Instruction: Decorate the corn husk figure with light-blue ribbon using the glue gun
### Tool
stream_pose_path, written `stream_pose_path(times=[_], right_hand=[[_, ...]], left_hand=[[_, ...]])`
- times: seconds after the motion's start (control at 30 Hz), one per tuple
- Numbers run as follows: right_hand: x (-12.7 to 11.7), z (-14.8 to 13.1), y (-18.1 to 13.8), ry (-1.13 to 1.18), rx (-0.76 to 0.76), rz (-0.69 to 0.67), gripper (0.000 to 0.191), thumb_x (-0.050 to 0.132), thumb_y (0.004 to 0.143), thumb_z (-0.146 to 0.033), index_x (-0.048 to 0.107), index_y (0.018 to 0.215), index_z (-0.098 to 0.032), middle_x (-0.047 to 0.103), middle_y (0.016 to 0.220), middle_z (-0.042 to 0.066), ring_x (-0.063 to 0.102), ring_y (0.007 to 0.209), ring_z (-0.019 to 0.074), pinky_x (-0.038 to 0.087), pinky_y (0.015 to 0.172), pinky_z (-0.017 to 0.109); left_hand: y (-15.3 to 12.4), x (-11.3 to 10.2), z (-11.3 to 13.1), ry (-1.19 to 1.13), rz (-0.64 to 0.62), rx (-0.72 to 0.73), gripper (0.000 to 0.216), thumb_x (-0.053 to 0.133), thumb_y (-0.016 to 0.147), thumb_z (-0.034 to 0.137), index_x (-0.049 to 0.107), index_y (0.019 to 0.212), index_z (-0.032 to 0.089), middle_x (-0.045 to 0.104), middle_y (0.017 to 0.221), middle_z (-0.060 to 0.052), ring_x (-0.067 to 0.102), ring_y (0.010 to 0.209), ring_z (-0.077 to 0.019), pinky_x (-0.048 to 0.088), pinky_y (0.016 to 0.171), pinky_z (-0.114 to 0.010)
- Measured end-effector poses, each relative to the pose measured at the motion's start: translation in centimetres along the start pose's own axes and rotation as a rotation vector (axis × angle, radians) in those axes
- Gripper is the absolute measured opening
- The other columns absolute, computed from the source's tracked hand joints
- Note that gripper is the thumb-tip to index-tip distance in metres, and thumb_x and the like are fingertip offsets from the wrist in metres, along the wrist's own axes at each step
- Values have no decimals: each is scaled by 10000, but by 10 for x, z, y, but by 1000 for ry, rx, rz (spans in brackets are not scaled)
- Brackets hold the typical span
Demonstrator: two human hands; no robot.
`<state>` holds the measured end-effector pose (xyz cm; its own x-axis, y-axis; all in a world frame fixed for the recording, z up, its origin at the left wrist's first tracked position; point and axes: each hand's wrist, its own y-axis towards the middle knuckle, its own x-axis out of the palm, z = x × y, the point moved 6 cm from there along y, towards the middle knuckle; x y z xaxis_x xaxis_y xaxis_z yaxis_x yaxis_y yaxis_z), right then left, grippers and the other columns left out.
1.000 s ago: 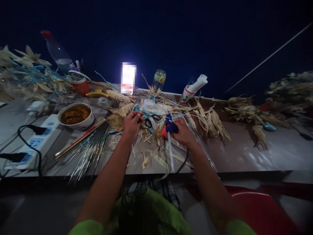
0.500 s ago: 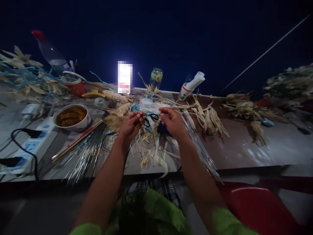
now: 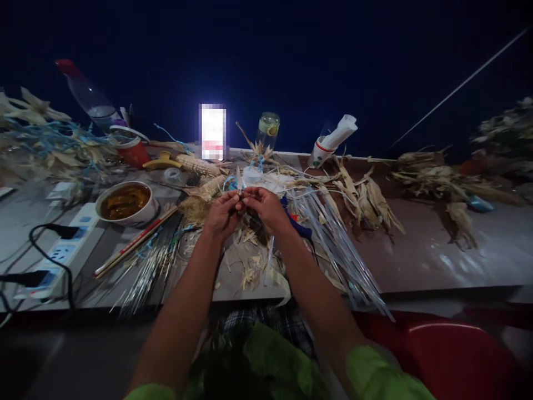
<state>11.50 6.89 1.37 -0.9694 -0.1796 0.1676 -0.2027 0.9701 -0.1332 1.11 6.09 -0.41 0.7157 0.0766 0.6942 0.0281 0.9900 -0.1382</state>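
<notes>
My left hand (image 3: 222,214) and my right hand (image 3: 265,206) meet over the middle of the table, fingers pinched together on a small piece of dry corn husk (image 3: 240,183) that sticks up between them. Just right of my right hand lies a blue glue gun (image 3: 296,221) on the table, its cord trailing toward me. Loose husk scraps (image 3: 250,261) litter the table under my wrists. Clear glue sticks (image 3: 341,250) lie fanned out to the right.
A bowl of brown liquid (image 3: 126,201) and chopsticks (image 3: 133,242) sit left, by a white power strip (image 3: 62,250). Thin wires (image 3: 145,272) lie near the front edge. Corn cobs (image 3: 200,165), a glass jar (image 3: 267,132), a paper cup (image 3: 320,154), a lit screen (image 3: 212,131) and husk piles (image 3: 366,194) stand behind.
My right hand let go of the blue glue gun, which now lies on the table, and moved left to join my left hand on the husk piece.
</notes>
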Motion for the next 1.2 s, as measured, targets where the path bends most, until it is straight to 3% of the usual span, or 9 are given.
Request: stream_pose_path(times=[0.17, 0.33, 0.6, 0.87, 1.2], right_hand=[[-3, 4, 2, -3, 21, 22, 371, 624, 598, -197, 492, 944, -173, 609, 763, -38, 452, 489, 30, 358, 479, 174], [-18, -5, 4, 3, -97, 89, 320, 571, 643, -223, 554, 957, -165, 484, 586, -86, 376, 453, 30, 305, 459, 180], [-24, -9, 3, 73, -146, 122, 167, 602, 667, -299, 557, 769, -175, 551, 631, -51, 418, 458, 30, 330, 460, 175], [-20, -4, 6, -117, -212, 123, 172, 591, 693, -330, 598, 773, -178, 530, 624, -55, 421, 500, 49, 363, 506, 185], [-20, -3, 8, -147, -246, 160, 205, 597, 686, -358, 596, 765, -168, 579, 683, -30, 494, 620, 83, 422, 627, 214]], left_hand=[[0, 0, -4, 27, 15, -25, 202, 721, 580, 131, 601, 742, 132, 623, 695, -11, 454, 478, -17, 427, 506, -155], [2, -7, -1, 132, 135, 75, 194, 713, 580, 166, 577, 715, 139, 651, 769, -25, 464, 487, -25, 406, 490, -162], [5, -11, -3, 414, 159, 229, 99, 631, 661, 177, 595, 749, 150, 565, 581, 26, 478, 484, -58, 346, 474, -170], [2, -4, -5, 444, 137, 221, 101, 619, 664, 181, 593, 755, 146, 543, 525, 36, 463, 472, -64, 342, 486, -177], [-1, 0, -5, 415, 129, 207, 82, 610, 663, 178, 589, 733, 140, 537, 505, 41, 454, 454, -56, 338, 478, -171]])
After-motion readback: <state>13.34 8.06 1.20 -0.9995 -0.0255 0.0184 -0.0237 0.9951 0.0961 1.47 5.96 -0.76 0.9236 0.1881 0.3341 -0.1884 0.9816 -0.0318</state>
